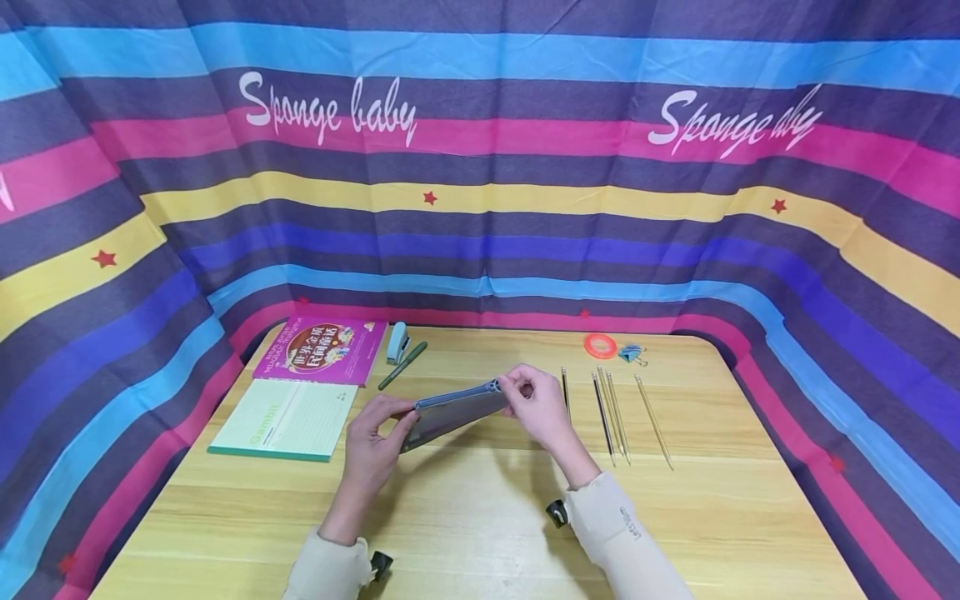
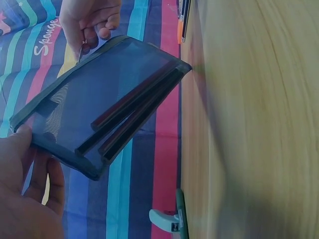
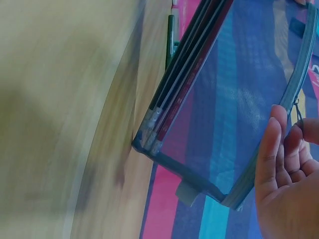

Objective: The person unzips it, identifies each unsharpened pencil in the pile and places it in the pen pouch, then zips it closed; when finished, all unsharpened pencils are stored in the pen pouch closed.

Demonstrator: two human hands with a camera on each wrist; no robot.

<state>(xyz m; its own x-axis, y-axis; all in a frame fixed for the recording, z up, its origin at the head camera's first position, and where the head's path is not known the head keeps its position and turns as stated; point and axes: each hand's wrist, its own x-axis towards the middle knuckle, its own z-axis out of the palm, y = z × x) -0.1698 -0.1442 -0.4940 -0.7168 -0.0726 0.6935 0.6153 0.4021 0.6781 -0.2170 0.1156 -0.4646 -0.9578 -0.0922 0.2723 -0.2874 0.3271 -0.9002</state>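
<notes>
A dark see-through mesh zipper pouch (image 1: 453, 419) hangs tilted above the middle of the table. Several dark and reddish pencils (image 3: 187, 82) lie inside along its bottom edge, also visible through the mesh in the left wrist view. My left hand (image 1: 377, 437) pinches the pouch's upper left corner between thumb and fingers. With my right hand (image 1: 537, 408) I pinch the small zipper pull (image 3: 298, 110) on the top edge, toward the pouch's right end. Whether the zipper is fully closed, I cannot tell.
Several loose pencils (image 1: 617, 417) lie right of the pouch, with an orange-red ring (image 1: 600, 335) and blue binder clips (image 1: 632, 353) behind. On the left are a purple book (image 1: 360, 354), a pale green notebook (image 1: 300, 425), a light blue stapler (image 1: 398, 343) and a green pen (image 1: 402, 366).
</notes>
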